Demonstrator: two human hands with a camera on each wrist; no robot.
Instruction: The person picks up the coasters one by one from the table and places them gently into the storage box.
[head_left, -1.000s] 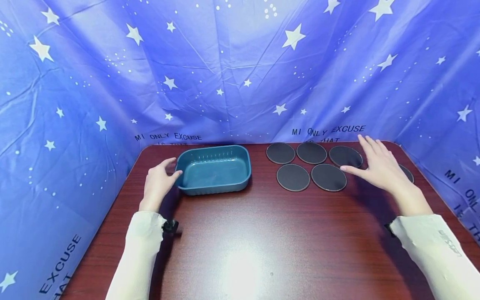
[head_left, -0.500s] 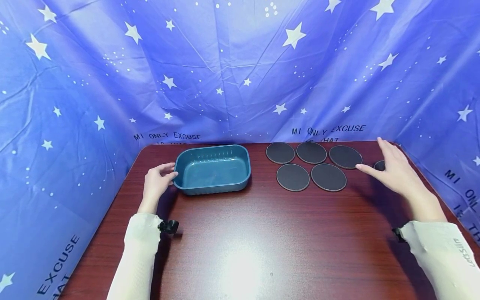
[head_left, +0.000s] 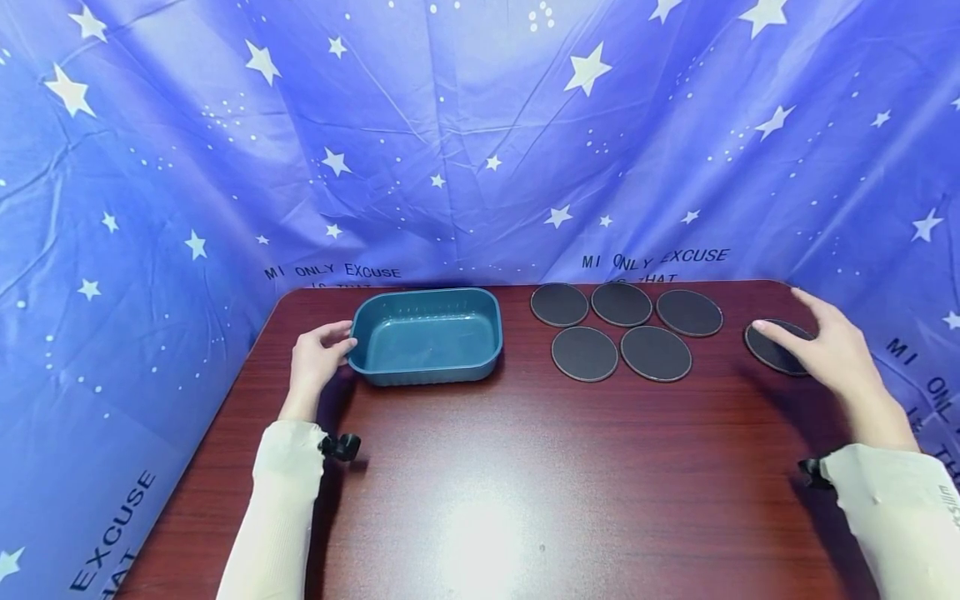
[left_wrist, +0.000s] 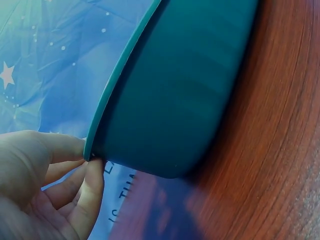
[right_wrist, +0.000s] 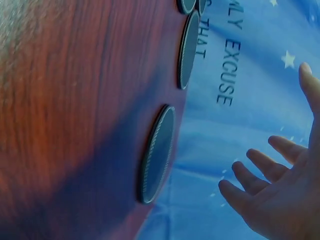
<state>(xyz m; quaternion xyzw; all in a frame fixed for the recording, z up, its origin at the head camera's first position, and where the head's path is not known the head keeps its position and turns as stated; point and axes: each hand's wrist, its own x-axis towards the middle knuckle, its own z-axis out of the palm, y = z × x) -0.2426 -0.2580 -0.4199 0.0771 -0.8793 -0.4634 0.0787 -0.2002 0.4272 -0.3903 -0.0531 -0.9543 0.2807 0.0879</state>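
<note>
A dark teal rectangular plastic basin [head_left: 423, 342] sits on the table at the back left. My left hand [head_left: 317, 362] pinches its left rim between thumb and fingers; the left wrist view shows the pinch on the rim [left_wrist: 95, 135]. Over at the far right, my right hand [head_left: 836, 350] hovers with fingers spread above a round black coaster [head_left: 776, 348], holding nothing. In the right wrist view that coaster [right_wrist: 159, 155] lies flat on the wood, apart from the fingers. Its right part is hidden by the hand in the head view.
Several more black round coasters [head_left: 585, 354] lie in two rows right of the basin. The dark red wooden table [head_left: 600, 467] ends at a blue star-patterned cloth [head_left: 450, 125] behind and at both sides.
My right hand has moved right, from beside the coaster rows to above the lone coaster, which is now more exposed. My left hand and the basin have barely moved.
</note>
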